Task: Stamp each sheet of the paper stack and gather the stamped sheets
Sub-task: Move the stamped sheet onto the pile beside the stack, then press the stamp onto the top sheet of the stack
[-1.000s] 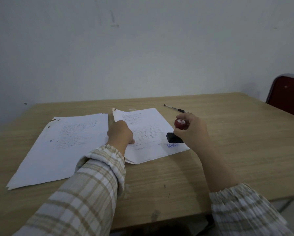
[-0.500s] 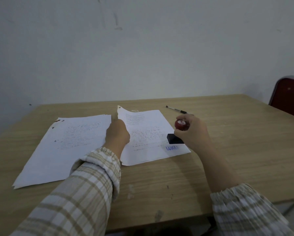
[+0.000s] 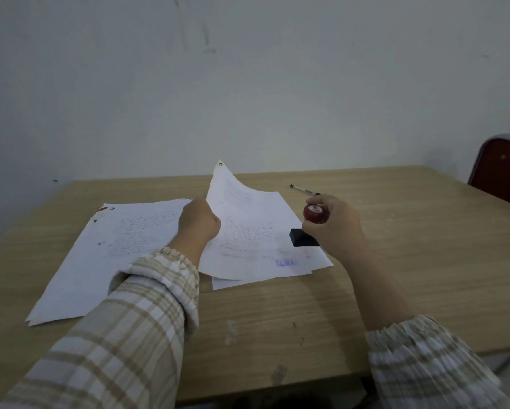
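Observation:
Two piles of white printed sheets lie on the wooden table [image 3: 395, 261]. On the left sits one pile [image 3: 115, 246], lying flat. My left hand [image 3: 199, 224] pinches the left edge of the top sheet [image 3: 248, 228] of the right pile and holds it curled up off the sheets below [image 3: 233, 283]. That sheet carries a blue stamp mark [image 3: 287, 263] near its lower right corner. My right hand [image 3: 335, 225] grips a stamp with a red knob [image 3: 315, 213] and a black base [image 3: 302, 241], held at the right edge of the raised sheet.
A black pen [image 3: 305, 190] lies on the table behind my right hand. A dark red chair [image 3: 502, 172] stands at the table's far right corner. A pale wall runs behind the table's far edge.
My left hand has lifted the left edge of the stamped top sheet, which now curls upward. My right hand and the stamp have stayed almost still.

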